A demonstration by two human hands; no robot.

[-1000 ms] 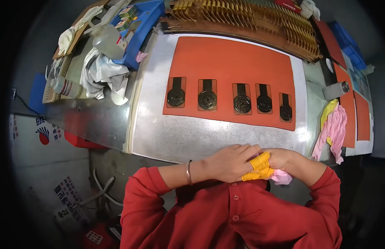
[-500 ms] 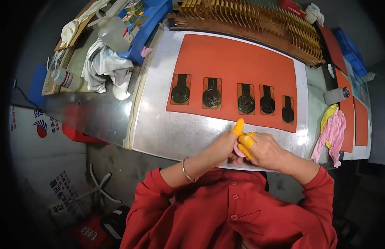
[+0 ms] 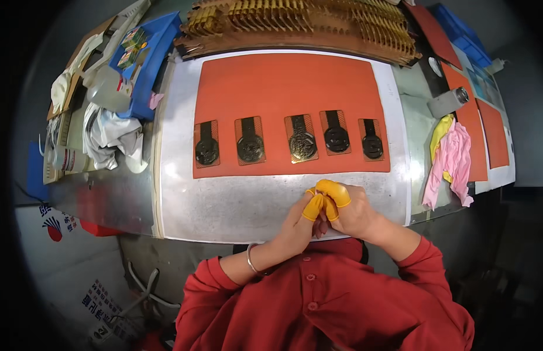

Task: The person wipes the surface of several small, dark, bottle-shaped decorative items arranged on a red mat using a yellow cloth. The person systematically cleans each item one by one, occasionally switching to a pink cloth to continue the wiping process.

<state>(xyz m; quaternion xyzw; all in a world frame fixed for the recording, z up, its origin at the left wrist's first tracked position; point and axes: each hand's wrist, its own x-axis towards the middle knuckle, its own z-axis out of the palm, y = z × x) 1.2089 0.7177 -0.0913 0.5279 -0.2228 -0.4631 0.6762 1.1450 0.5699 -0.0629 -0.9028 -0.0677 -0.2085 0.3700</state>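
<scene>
My left hand and my right hand meet above the table's front edge, with yellow finger cots on several fingers. The fingertips of both hands are pinched together. Whatever they hold is mostly covered by the fingers. Beyond them, an orange-red sheet lies on the table. Along its near side several flat rectangular plates sit in a row, each with a black disc and band; the middle plate shines most, and another plate lies to its right.
Behind the sheet stands a long brown rack of upright golden pieces. On the left are a blue tray, a plastic bottle and a white-grey cloth. To the right, a pink cloth hangs near a grey cylindrical bottle.
The view has turned slightly and shifted. The outstretched yellow-tipped finger has drawn in, and my hands' fingertips have come together. The pink thing seen between my hands earlier is now mostly hidden.
</scene>
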